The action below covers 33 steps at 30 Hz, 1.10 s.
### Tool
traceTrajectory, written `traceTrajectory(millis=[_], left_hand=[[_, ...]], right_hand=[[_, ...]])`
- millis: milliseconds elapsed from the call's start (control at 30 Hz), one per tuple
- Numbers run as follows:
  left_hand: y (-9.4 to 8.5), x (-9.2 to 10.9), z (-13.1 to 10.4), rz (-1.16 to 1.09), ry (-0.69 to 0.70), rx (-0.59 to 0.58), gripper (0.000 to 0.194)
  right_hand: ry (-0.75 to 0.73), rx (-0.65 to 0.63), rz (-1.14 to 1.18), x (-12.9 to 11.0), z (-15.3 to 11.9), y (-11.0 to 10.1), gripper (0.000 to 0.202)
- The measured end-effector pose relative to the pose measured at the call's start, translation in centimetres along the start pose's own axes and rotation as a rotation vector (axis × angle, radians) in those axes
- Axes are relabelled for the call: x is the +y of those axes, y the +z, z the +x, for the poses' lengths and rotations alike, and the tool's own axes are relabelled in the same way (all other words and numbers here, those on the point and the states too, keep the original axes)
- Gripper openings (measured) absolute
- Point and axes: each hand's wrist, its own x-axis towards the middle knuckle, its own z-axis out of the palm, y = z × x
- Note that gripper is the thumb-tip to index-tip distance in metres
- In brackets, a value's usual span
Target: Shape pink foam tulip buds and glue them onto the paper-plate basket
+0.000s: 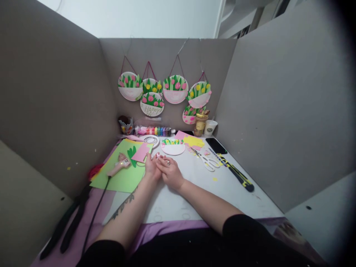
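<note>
My left hand (152, 167) and my right hand (170, 172) meet over the middle of the table, fingers closed together. Between their fingertips shows a small pale pink piece (158, 155), seemingly paper, mostly covered by the fingers. A ring is on my right hand. Just left of my left hand lie a pink paper sheet (141, 152) and green paper leaves (131, 152), on top of light green paper (122, 184). Beyond my hands rests a half-round paper-plate basket (172, 149) with green leaves and yellow flowers along its top.
A pink glue gun (119, 167) with a black cord lies at left. White-handled scissors (208, 162), a black-yellow cutter knife (241, 178) and a phone (216, 145) lie at right. Paint bottles (158, 131) and cups (210, 127) line the back, below hanging plate baskets (175, 95).
</note>
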Motion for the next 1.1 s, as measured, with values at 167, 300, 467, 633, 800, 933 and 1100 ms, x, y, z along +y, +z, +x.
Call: traceTrajectory(millis=[167,300,467,633,800,933,1100], left_hand=[[-0.02,0.13,0.2,-0.007,0.004,0.0,0.052],[-0.22,-0.01,0.44,-0.008,0.01,0.018,0.048],[-0.21,0.12,0.33,-0.012,0.003,-0.011,0.051],[-0.07,0.01,0.16,-0.011,0.011,0.002,0.048],[0.01,-0.01,0.19,-0.011,0.006,-0.008,0.049],[-0.02,-0.01,0.24,-0.011,0.016,0.016,0.048],[0.2,0.18,-0.15,-0.013,-0.004,-0.024,0.05]], right_hand=[[-0.065,-0.01,-0.014,0.2,-0.07,-0.13,0.038],[-0.06,0.029,-0.005,0.06,0.01,-0.07,0.043],[-0.08,0.076,0.02,-0.14,0.18,-0.38,0.036],[-0.069,0.079,0.034,-0.17,0.29,-0.3,0.042],[-0.062,0.108,0.02,0.04,0.28,-0.26,0.033],[-0.132,0.1,0.055,-0.12,0.28,-0.26,0.037],[-0.048,0.103,0.003,0.02,0.21,-0.14,0.032]])
